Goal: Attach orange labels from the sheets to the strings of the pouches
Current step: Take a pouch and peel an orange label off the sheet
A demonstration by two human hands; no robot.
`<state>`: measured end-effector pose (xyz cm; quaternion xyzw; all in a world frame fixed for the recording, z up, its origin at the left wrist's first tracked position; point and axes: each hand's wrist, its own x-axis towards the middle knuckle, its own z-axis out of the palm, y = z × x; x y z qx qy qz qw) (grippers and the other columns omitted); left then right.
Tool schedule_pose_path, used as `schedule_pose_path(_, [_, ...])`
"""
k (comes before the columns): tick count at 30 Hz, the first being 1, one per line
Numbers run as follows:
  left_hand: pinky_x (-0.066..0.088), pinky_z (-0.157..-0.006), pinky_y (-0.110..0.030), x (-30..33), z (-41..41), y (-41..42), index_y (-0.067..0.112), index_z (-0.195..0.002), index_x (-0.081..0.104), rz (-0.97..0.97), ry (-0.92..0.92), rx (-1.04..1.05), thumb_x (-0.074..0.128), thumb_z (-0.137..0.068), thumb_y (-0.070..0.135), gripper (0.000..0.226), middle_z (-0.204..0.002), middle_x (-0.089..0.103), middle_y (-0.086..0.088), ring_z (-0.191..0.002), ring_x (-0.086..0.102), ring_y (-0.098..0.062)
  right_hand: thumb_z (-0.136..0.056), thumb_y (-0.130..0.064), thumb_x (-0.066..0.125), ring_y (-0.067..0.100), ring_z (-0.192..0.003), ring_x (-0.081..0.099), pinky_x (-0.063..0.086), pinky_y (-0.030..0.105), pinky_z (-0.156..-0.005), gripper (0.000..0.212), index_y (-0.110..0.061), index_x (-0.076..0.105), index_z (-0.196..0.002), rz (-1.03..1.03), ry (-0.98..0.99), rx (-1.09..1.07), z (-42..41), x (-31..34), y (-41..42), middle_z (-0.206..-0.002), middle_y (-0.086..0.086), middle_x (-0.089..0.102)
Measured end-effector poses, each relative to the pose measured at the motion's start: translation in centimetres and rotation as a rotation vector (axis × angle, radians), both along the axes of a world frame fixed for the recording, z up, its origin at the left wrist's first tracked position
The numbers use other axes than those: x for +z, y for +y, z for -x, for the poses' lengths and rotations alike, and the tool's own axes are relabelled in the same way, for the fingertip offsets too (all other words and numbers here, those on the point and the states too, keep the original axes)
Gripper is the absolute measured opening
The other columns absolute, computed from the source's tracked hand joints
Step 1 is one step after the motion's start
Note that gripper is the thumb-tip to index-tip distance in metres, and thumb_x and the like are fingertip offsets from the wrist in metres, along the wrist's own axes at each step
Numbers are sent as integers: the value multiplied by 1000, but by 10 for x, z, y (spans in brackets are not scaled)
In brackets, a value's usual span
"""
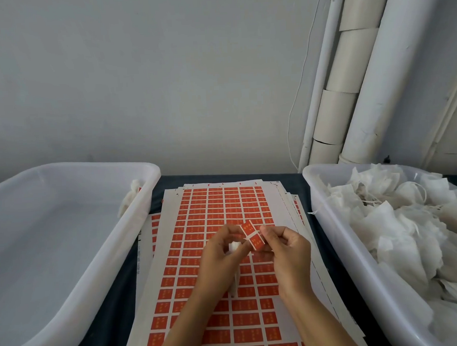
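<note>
Both hands meet over the middle of the sheets (215, 253), which lie stacked on the dark bench (118, 311) and run from 12 o'clock down to 6 o'clock. The left hand (221, 255) has its fingers curled around a white pouch (233, 248), part of which hangs below the palm toward 6 o'clock. The right hand (287, 249) pinches the right edge of an orange label (252, 235), a pair of orange rectangles joined by a white strip, held tilted between the two hands just above the sheets. The left thumb and forefinger touch the label from its 9 o'clock side. Whether the string lies in the label's fold cannot be told. At 9 o'clock stands a translucent tub (66, 234), with one white pouch (129, 200) resting against its far right inner corner. At 3 o'clock a second tub (330, 220) is heaped with white pouches (409, 216), loose strings showing among them. White pipes (362, 73) run up the grey wall at 1 o'clock.
</note>
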<state>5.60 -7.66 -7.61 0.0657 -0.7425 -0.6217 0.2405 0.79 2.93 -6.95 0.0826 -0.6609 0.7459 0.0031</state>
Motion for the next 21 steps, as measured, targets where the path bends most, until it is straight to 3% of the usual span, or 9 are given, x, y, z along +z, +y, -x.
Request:
schedule_pose_path(3, [50, -64, -12, 0, -3, -3, 16, -91, 54, -21, -12, -41, 61, -89, 9, 10, -83, 66, 13, -79, 65, -5, -83, -26, 65, 5, -67, 69, 49, 11, -50, 7, -20, 67, -84, -25, 5, -18, 2, -3, 0, -80, -6, 71])
schedule_pose_path(7, [49, -67, -10, 3, -5, -4, 14, -90, 56, 17, -6, -93, 55, -90, 2, 12, -80, 66, 12, -78, 64, -4, -84, -27, 64, 1, -68, 68, 48, 9, -50, 6, -23, 66, -81, -49, 17, -43, 4, -6, 0, -78, -9, 70])
schedule_pose_path(14, [51, -67, -13, 1, -2, -3, 14, -85, 64, -67, -58, -85, 59, -91, 19, 10, -72, 68, 1, -70, 66, -13, -84, -30, 64, -1, -69, 67, 46, 6, -50, 7, -26, 65, -79, -91, 34, -45, 7, -7, 0, -74, -13, 69])
schedule_pose_path(18, [50, -66, -10, 4, -2, 0, 15, -91, 62, -156, -10, -87, 58, -91, 25, 11, -78, 72, 1, -77, 70, -13, -85, -29, 64, 1, -69, 67, 47, 7, -52, 6, -27, 65, -80, -110, 48, -39, 7, -9, -1, -77, -11, 70])
schedule_pose_path(21, [51, -71, -13, 4, -1, 1, 15, -85, 66, -142, 37, -50, 57, -91, 26, 16, -79, 72, -1, -80, 70, -17, -85, -30, 63, 2, -70, 67, 49, 7, -56, 5, -26, 65, -82, -131, 70, -27, 7, -11, -1, -81, -9, 70])
